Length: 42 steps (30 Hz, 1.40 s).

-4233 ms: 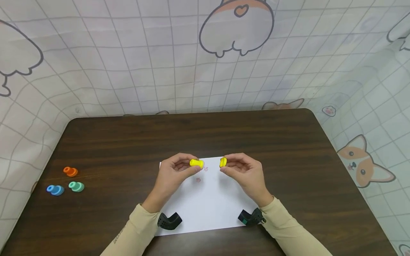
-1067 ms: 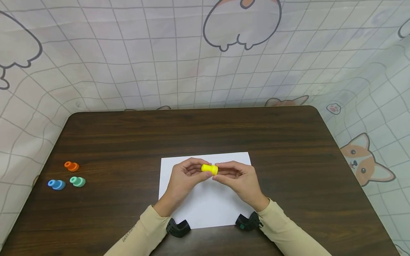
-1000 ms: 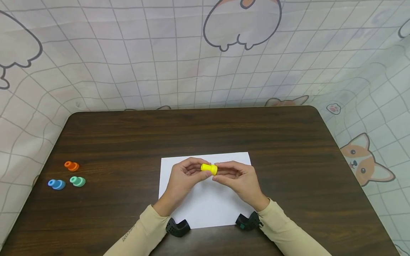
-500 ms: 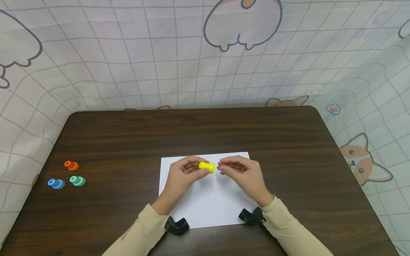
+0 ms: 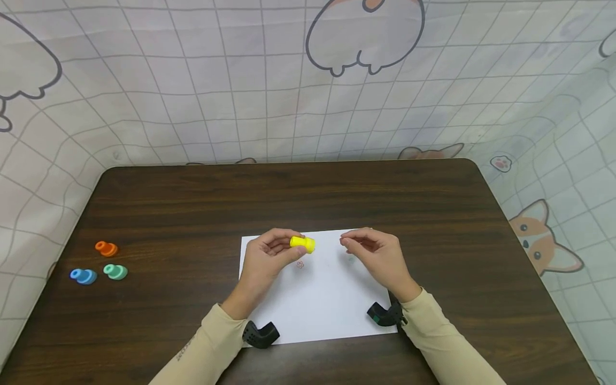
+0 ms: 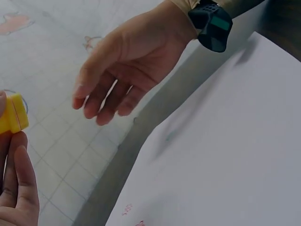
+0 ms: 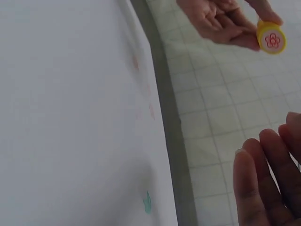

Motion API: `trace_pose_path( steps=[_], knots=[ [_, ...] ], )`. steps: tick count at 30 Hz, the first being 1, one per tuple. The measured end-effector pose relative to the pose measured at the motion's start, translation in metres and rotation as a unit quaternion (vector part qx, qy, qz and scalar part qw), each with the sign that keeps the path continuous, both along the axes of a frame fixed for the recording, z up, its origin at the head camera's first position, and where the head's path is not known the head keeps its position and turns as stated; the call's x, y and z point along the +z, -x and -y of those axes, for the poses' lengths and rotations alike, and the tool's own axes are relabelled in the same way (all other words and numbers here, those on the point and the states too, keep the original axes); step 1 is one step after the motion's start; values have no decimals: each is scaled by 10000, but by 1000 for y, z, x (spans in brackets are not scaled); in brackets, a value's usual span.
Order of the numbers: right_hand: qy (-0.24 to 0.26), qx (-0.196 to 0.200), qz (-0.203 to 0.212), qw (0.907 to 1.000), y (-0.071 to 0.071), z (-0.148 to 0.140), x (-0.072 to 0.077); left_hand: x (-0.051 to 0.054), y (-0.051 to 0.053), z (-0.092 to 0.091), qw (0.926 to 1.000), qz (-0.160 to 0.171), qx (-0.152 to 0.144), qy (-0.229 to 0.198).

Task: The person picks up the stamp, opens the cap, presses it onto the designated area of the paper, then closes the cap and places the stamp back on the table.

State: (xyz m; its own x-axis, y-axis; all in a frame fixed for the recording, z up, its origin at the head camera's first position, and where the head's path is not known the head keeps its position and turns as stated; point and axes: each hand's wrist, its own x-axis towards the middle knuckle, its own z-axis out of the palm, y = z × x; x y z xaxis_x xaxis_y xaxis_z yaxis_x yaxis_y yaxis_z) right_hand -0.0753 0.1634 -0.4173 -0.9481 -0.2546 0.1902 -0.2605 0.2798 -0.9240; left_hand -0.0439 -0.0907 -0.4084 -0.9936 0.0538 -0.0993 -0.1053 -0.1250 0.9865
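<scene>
My left hand (image 5: pixel 262 259) pinches a yellow toy stamp (image 5: pixel 302 244) between thumb and fingers above the white paper (image 5: pixel 327 310). In the right wrist view, the stamp's round end shows a red flower on white; a thin seam circles its wide end in the left wrist view. My right hand (image 5: pixel 380 256) hovers over the paper's right part, apart from the stamp. Its fingers are relaxed and slightly bent, with nothing seen between them. A small red flower print (image 5: pixel 300 264) is on the paper, and a green mark (image 7: pixel 147 202) shows in the right wrist view.
At the left of the dark wooden table (image 5: pixel 289 198) stand an orange stamp (image 5: pixel 106 248), a blue stamp (image 5: pixel 83 276) and a mint-green stamp (image 5: pixel 115 271). A white gridded curtain (image 5: pixel 216 80) with animal drawings hangs behind the table.
The right hand earlier held a yellow cap, then met the stamp; it now carries nothing visible. Over the last second the hands moved apart, the left going left with the stamp.
</scene>
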Motion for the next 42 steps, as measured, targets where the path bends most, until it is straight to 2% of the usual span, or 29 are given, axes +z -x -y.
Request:
trace_pose_path(
  steps=[5,9,14,18,23,27,31,36,42],
  knots=[
    [-915,-129,-444,9947,4,-5,1,3,2,8,9997,-200,138,-26],
    [-1400,-58,-692,9877,6,-8,1,2,3,12,9994,-241,235,106],
    [-1955,-3,-1145,9740,7,-14,-2,-6,0,20,9993,-91,296,202],
    [-2292,-15,-1431,9628,6,-20,-4,-12,-3,34,9984,-69,366,428],
    [-2584,108,-1432,9553,5,-28,-4,-16,-7,56,9957,-89,579,723],
    [-3002,387,-1327,9438,4,-33,-5,-17,-10,73,9915,-122,745,1061],
    [-3488,584,-1207,9276,2,-36,-6,-18,-14,89,9821,-311,808,1672],
    [-3986,865,-1100,9064,0,-39,-6,-22,-18,109,9599,-619,825,2606],
    [-4326,1260,-1255,8839,-2,-44,-6,-25,-25,136,9356,-826,893,3314]
  ],
)
